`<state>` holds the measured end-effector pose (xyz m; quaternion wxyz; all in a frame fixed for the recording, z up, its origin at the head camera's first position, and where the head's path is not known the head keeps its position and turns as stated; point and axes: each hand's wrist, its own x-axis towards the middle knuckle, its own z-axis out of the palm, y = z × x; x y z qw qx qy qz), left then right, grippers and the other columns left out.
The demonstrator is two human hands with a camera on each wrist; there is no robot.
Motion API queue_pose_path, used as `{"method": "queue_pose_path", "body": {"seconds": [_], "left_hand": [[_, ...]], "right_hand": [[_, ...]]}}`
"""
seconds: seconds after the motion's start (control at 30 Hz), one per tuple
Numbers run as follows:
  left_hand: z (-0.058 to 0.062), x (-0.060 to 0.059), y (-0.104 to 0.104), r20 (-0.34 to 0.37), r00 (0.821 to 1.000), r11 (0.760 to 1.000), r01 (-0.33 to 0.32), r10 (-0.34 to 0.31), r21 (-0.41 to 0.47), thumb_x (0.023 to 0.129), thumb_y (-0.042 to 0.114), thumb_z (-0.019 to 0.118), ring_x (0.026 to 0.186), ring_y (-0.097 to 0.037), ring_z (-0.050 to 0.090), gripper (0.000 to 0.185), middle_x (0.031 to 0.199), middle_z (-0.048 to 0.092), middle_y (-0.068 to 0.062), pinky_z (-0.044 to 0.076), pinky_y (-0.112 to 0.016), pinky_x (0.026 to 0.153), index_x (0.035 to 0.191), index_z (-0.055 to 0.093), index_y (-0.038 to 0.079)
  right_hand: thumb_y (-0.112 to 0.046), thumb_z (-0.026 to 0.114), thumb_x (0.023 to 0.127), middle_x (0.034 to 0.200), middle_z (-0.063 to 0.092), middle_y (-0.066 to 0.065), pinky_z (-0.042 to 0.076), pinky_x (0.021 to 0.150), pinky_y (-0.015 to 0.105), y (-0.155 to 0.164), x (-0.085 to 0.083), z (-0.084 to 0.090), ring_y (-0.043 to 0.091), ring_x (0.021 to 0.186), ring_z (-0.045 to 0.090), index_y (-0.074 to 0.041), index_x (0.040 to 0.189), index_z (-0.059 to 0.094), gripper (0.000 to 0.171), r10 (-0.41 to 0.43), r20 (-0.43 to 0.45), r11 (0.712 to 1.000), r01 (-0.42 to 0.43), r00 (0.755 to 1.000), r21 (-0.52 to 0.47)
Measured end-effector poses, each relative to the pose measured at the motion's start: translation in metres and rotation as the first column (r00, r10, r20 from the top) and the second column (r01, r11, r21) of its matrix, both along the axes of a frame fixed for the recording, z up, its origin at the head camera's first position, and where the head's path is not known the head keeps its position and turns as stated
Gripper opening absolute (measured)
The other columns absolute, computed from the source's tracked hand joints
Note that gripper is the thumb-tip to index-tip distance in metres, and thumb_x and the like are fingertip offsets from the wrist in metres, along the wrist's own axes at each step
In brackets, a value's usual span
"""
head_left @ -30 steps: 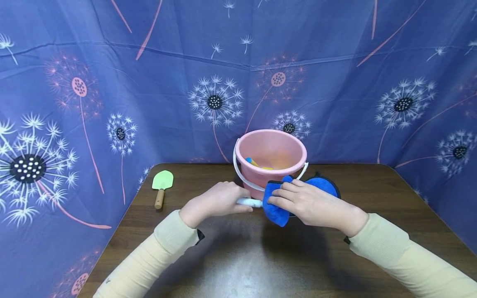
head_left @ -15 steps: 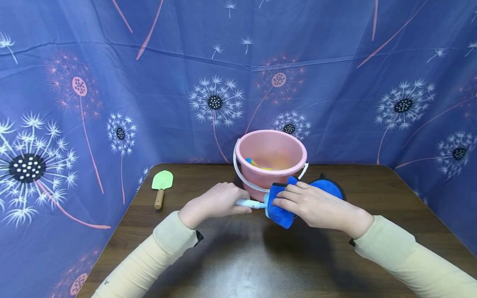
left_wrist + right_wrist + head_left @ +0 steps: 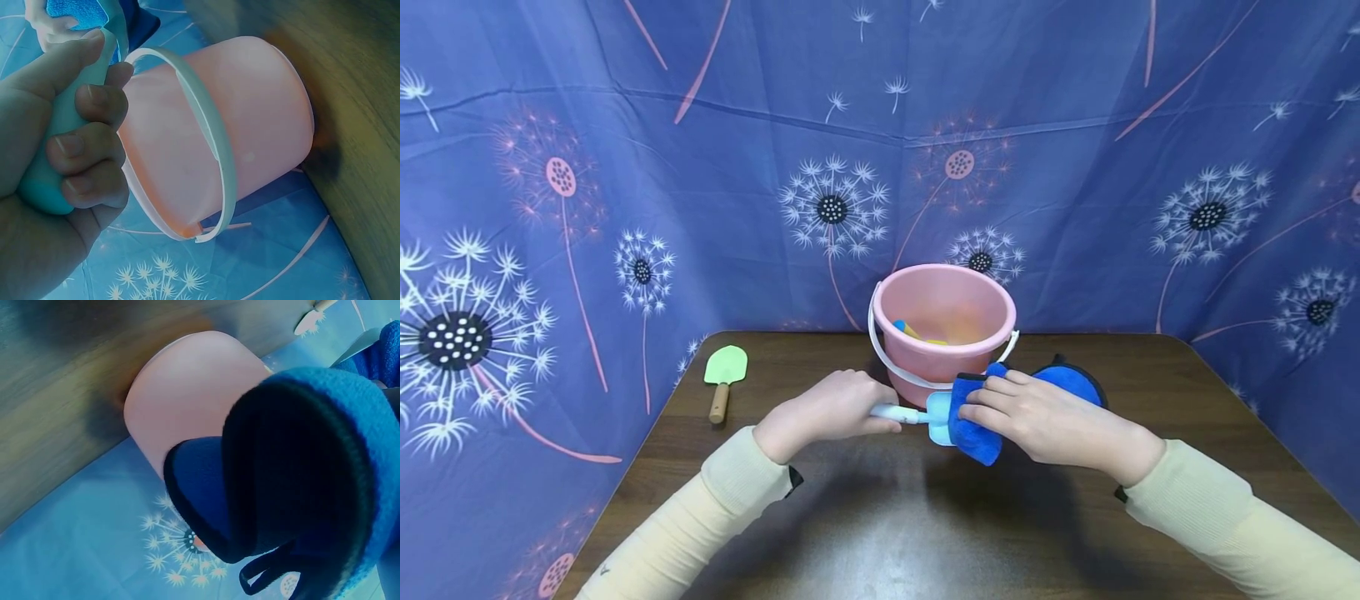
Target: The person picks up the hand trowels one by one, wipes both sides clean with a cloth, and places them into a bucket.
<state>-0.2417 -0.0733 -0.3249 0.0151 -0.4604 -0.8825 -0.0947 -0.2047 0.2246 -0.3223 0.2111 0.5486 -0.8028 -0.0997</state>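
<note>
My left hand (image 3: 827,412) grips the white-and-light-blue handle of a small toy shovel (image 3: 937,410); the left wrist view shows my fingers (image 3: 81,150) curled round that handle (image 3: 47,181). My right hand (image 3: 1045,421) holds a blue cloth (image 3: 977,442) folded over the shovel's light-blue blade, fingers on top. The cloth (image 3: 294,462) has a dark edge and fills the right wrist view. Both hands are just in front of a pink bucket (image 3: 940,360).
The pink bucket (image 3: 250,131) has a white bail handle (image 3: 212,144) and holds a few small coloured things. A green toy shovel (image 3: 726,367) with a wooden handle lies at the brown table's (image 3: 880,517) far left. Blue dandelion-print fabric walls the table in.
My right hand and the cloth have slid right along the shovel, uncovering part of its light-blue blade. The left hand has held its grip and barely moved.
</note>
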Motion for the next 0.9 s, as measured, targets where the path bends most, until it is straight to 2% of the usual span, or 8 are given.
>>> {"method": "queue_pose_path", "body": {"seconds": [0.13,0.23,0.33,0.4,0.47,0.57,0.7,0.9], "left_hand": [[-0.001,0.0,-0.002,-0.008,1.0,1.0,-0.007,0.007,0.005,0.083,0.036,0.07,0.051,-0.006,0.038,0.023,0.057,0.043,0.013,0.034,-0.024,0.049,0.072,0.057,0.021],[-0.002,0.0,-0.004,-0.013,1.0,1.0,-0.015,0.015,0.009,0.083,0.036,0.07,0.051,-0.006,0.038,0.023,0.057,0.042,0.013,0.034,-0.024,0.049,0.072,0.057,0.021],[-0.002,0.0,-0.005,-0.017,1.0,1.0,-0.019,0.02,0.01,0.083,0.036,0.07,0.051,-0.005,0.038,0.021,0.057,0.042,0.013,0.034,-0.023,0.049,0.073,0.058,0.022],[-0.002,0.0,-0.006,-0.016,1.0,1.0,-0.019,0.019,0.012,0.084,0.036,0.07,0.051,-0.006,0.038,0.021,0.057,0.043,0.013,0.034,-0.023,0.049,0.073,0.058,0.022],[-0.002,0.0,-0.007,-0.016,1.0,1.0,-0.016,0.017,0.013,0.083,0.036,0.07,0.051,-0.006,0.039,0.02,0.057,0.043,0.013,0.035,-0.024,0.049,0.074,0.059,0.021],[-0.003,0.0,-0.008,-0.016,1.0,1.0,-0.015,0.015,0.006,0.083,0.035,0.07,0.051,-0.006,0.039,0.019,0.058,0.045,0.013,0.035,-0.024,0.049,0.075,0.06,0.021],[-0.006,0.001,-0.01,-0.023,1.0,1.0,-0.016,0.016,-0.004,0.083,0.035,0.071,0.051,-0.006,0.039,0.018,0.058,0.045,0.013,0.035,-0.024,0.049,0.076,0.061,0.021],[-0.009,0.0,-0.011,-0.03,0.999,1.0,-0.02,0.019,-0.011,0.083,0.035,0.071,0.051,-0.007,0.041,0.018,0.057,0.045,0.013,0.036,-0.025,0.049,0.076,0.061,0.022]], "right_hand": [[-0.009,0.081,0.069,0.116,0.063,0.004,0.046,0.087,0.037,0.003,0.0,-0.001,0.023,0.107,0.057,-0.011,0.126,0.054,0.063,-0.01,0.008,1.0,0.01,1.0,0.008],[-0.008,0.077,0.074,0.116,0.063,0.004,0.045,0.086,0.036,0.006,0.0,-0.001,0.023,0.106,0.056,-0.01,0.126,0.054,0.058,-0.003,0.004,1.0,0.003,1.0,0.004],[-0.011,0.053,0.093,0.116,0.062,0.004,0.045,0.085,0.036,0.009,0.0,-0.002,0.023,0.105,0.056,-0.01,0.126,0.054,0.033,0.017,-0.012,1.0,-0.017,1.0,-0.013],[-0.016,0.031,0.1,0.116,0.062,0.004,0.045,0.084,0.036,0.011,0.0,-0.002,0.023,0.104,0.056,-0.009,0.126,0.054,0.036,0.028,-0.019,0.999,-0.028,0.999,-0.024],[-0.018,0.021,0.101,0.115,0.062,0.004,0.045,0.083,0.036,0.013,0.0,-0.003,0.023,0.103,0.056,-0.009,0.126,0.054,0.042,0.03,-0.019,0.999,-0.031,0.999,-0.028],[-0.013,0.047,0.096,0.116,0.062,0.004,0.045,0.083,0.036,0.015,0.0,-0.004,0.022,0.104,0.056,-0.01,0.127,0.054,0.031,0.016,-0.005,1.0,-0.016,1.0,-0.019],[-0.009,0.08,0.072,0.116,0.063,0.004,0.046,0.083,0.035,0.018,0.001,-0.007,0.022,0.104,0.057,-0.011,0.127,0.054,0.061,-0.013,0.006,1.0,0.013,1.0,-0.003],[-0.01,0.072,0.081,0.116,0.063,0.003,0.046,0.083,0.035,0.024,-0.001,-0.013,0.022,0.104,0.057,-0.01,0.126,0.054,0.049,-0.016,0.012,1.0,0.016,1.0,-0.012]]}}
